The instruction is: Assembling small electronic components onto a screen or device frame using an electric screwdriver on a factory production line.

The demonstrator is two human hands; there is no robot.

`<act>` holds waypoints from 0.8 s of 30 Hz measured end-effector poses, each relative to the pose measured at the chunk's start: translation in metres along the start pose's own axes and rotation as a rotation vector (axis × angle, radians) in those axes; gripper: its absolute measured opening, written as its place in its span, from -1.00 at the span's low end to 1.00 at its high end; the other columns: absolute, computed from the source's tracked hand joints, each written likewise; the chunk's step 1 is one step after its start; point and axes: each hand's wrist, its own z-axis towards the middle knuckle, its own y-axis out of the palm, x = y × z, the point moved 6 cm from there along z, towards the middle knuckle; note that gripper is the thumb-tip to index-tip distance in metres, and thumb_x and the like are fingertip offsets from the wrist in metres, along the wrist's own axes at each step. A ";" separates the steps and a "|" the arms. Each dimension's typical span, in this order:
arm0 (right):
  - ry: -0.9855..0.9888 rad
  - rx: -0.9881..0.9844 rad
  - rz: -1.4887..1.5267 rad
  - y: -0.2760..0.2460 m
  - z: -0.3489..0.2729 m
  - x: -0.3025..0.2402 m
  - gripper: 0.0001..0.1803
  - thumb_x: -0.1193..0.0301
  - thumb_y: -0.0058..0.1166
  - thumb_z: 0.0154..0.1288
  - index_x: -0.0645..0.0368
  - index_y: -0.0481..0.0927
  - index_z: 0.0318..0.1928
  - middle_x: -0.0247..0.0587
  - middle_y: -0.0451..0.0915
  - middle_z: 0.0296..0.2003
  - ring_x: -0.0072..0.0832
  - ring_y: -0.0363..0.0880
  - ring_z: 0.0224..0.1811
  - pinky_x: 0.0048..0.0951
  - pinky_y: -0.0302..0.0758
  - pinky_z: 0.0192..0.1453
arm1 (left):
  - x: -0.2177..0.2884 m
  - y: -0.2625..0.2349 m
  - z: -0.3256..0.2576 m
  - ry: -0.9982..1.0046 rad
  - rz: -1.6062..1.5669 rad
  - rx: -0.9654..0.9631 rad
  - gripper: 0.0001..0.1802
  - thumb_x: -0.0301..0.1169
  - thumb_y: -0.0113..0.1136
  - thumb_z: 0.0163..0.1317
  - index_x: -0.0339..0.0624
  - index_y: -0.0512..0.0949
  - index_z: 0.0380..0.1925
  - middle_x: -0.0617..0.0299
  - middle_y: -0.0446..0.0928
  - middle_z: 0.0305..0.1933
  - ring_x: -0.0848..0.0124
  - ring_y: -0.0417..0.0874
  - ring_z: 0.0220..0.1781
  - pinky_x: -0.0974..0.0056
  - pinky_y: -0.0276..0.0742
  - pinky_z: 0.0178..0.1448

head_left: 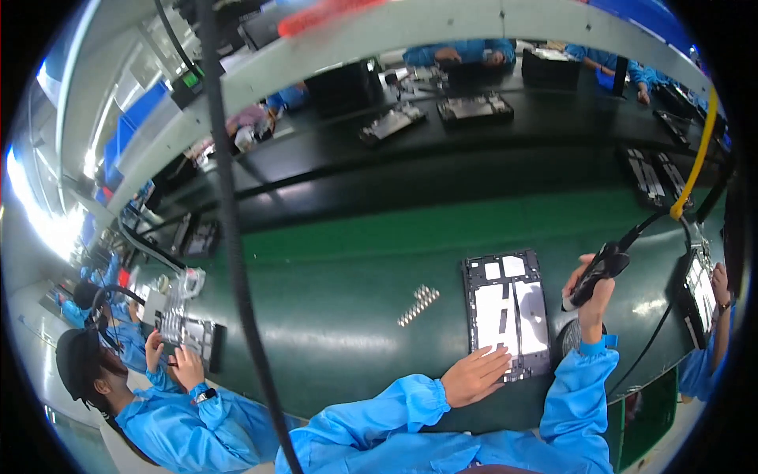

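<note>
My left hand [476,375] rests with fingers stretched out on the lower edge of a flat black device frame [471,261] with silver-white panels. The frame lies on the green bench in front of me. To its right, my right hand [598,304] is wrapped round a black corded electric screwdriver [600,272], held tilted above the bench and apart from the frame. Its tip is hard to make out. Below that hand sits a round dark object [568,338], partly hidden by my wrist. Left of the frame lies a small cluster of shiny metallic pieces [418,304].
A thick black cable [229,197] hangs across the left of the view. A yellow hose [699,158] comes down at right. Co-workers in blue sit at left [189,419] and right [703,363], with similar frames. More frames [475,109] lie on the far line beneath a pale rail [442,31].
</note>
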 end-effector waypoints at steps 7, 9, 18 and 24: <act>0.024 0.077 -0.122 0.002 -0.005 0.011 -0.61 0.45 0.06 0.13 0.31 0.32 -0.04 -0.26 0.44 -0.55 -0.54 0.46 -0.59 -0.54 0.43 -0.48 | -0.140 -0.034 0.076 -0.274 0.182 -0.038 -0.56 -0.39 0.19 0.04 -0.26 0.41 -0.04 -0.02 0.39 0.10 0.09 0.34 0.21 0.01 0.26 0.24; 0.057 0.089 -0.166 0.008 -0.007 0.014 -0.59 0.55 0.10 0.07 0.30 0.32 -0.04 -0.29 0.46 -0.50 -0.55 0.50 -0.53 -0.53 0.48 -0.41 | -0.180 -0.056 0.103 -0.467 0.264 -0.134 -0.56 -0.41 0.17 0.03 -0.26 0.41 -0.04 0.00 0.37 0.12 0.10 0.32 0.23 0.01 0.25 0.25; -0.003 0.125 -0.281 0.027 -0.014 0.012 -0.63 0.56 0.24 -0.04 0.26 0.40 -0.19 -0.33 0.52 -0.54 -0.65 0.46 -0.57 -0.61 0.40 -0.46 | -0.204 -0.125 0.111 -0.402 0.445 0.241 -0.71 -0.39 0.15 0.09 -0.29 0.51 -0.18 -0.02 0.49 0.00 0.10 0.48 0.07 0.10 0.38 0.14; -0.005 0.199 -0.350 0.017 -0.020 0.009 -0.54 0.55 0.24 -0.04 0.28 0.37 -0.08 -0.23 0.55 -0.27 -0.55 0.52 -0.37 -0.52 0.47 -0.28 | -0.040 -0.318 0.171 0.169 0.759 0.917 -0.70 -0.46 0.35 -0.06 -0.32 0.57 -0.28 -0.05 0.58 -0.22 0.15 0.62 -0.18 0.18 0.51 -0.04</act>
